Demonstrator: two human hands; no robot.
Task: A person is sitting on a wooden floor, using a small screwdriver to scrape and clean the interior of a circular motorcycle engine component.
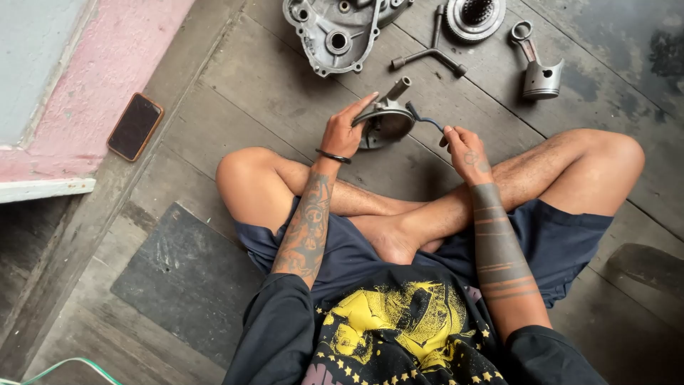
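The left hand (342, 132) is gripping a round metal engine part (386, 120) while the right hand (467, 151) is pinching a thin dark tool (426, 121) against its rim (likely prying something loose), which calls for steady leverage next.

1. The round part (385, 121) held in the left hand (340, 134) looked like dull grey cast metal, with a smoother machined shaft.
2. The thin tool (425, 120) pinched by the right hand (467, 151) appeared dark and matt, probably metal.
3. The engine cover (335, 32) was pale cast metal, slightly rough and grimy.
4. The piston (539, 77) showed brighter, smoother metal with a soft sheen.
5. The three-armed wrench (431, 51) was dark, dull steel.
6. The floor planks (235, 93) were weathered grey wood, rough and stained.
7. The phone (135, 126) had a glossy dark screen.
8. The shorts (563, 242) were matt blue cloth.
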